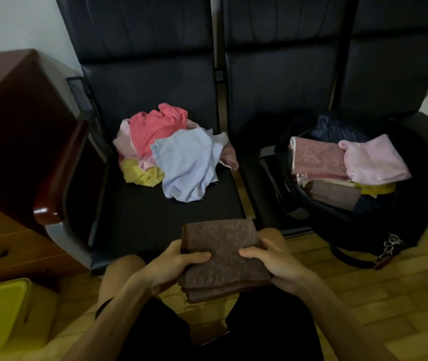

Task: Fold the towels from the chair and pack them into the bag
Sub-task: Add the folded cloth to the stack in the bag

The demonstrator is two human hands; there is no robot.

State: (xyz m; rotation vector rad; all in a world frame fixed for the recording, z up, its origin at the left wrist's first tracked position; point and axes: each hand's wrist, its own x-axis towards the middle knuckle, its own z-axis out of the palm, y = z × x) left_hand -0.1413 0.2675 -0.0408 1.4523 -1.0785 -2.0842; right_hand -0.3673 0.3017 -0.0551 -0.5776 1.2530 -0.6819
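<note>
Black chair seats [155, 230] hold a towel pile [171, 152] and the bag [416, 230]. The left hand [179, 264] and right hand [275, 259] grip the folded brown towel [223, 246], fingers [197, 256] curled round it. A one-handed carry could let it unfold.

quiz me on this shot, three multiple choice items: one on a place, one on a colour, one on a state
1. The pile of unfolded towels lies:
A. on the floor
B. on the black chair seat
C. on the wooden cabinet

2. The held towel, gripped by the left hand and right hand, is:
A. brown
B. white
C. green

3. The bag is:
A. zipped shut
B. lying empty
C. open, with folded towels inside

Answers:
1 B, the pile rests on the seat.
2 A, its cloth is plainly brown.
3 C, the mouth gapes and flat pink towels show inside.
</note>
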